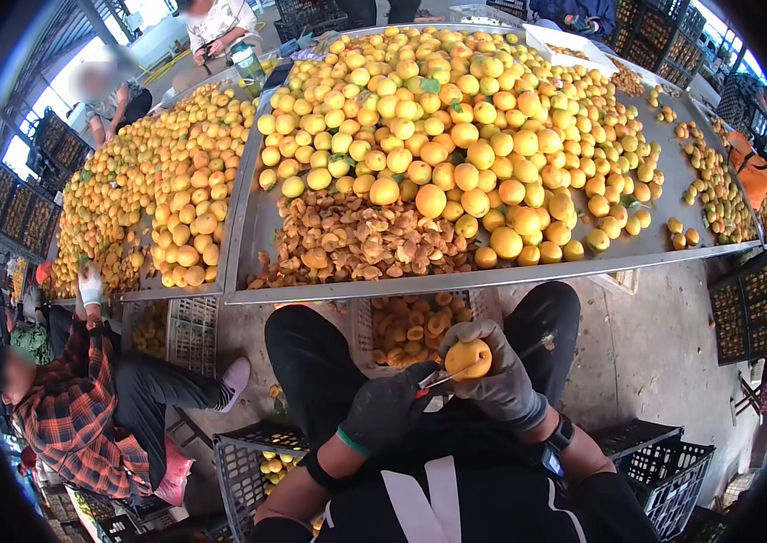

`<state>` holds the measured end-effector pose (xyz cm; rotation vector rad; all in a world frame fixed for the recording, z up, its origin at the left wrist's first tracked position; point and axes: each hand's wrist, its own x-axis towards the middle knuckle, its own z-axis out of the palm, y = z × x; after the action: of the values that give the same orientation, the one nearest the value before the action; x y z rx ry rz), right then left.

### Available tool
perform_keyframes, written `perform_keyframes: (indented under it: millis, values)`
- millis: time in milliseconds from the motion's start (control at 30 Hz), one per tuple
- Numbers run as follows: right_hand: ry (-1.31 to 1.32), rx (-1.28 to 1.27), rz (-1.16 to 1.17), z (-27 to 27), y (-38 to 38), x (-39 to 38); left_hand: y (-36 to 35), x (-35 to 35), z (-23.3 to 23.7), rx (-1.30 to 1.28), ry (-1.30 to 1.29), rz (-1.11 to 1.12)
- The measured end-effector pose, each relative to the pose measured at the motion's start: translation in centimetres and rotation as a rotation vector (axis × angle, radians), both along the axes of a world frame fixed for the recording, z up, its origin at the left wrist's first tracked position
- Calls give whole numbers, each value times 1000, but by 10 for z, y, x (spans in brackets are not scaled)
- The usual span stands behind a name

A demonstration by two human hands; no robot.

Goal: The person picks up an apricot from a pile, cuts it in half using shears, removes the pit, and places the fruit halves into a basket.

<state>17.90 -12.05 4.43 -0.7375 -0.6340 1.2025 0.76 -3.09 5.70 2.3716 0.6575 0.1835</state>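
Observation:
My left hand (385, 407), in a black glove, is closed around a small red-handled metal tool (432, 382). The thin tip of this tool meets the near side of a whole orange apricot (468, 357). My right hand (512, 385), in a grey glove, grips that apricot between thumb and fingers. Both hands are over my lap. Just beyond them, between my knees, sits a crate of halved apricots (415, 328). On the table edge above it lies a brown heap of apricot pits or scraps (361, 237). Most of the tool is hidden by the glove.
A large pile of apricots (492, 136) covers the metal table (528, 274). Beside it is a second apricot-laden table (152, 294). A person in a plaid shirt (85, 416) sits at left. Black crates (243, 471) flank me, including one at right (673, 480).

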Motion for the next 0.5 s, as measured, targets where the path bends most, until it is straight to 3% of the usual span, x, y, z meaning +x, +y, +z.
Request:
perform_keyframes:
  millis: [500]
  values:
    - [-81, -5, -102, -1, 0, -8, 9, 8, -33, 75, -120, -22]
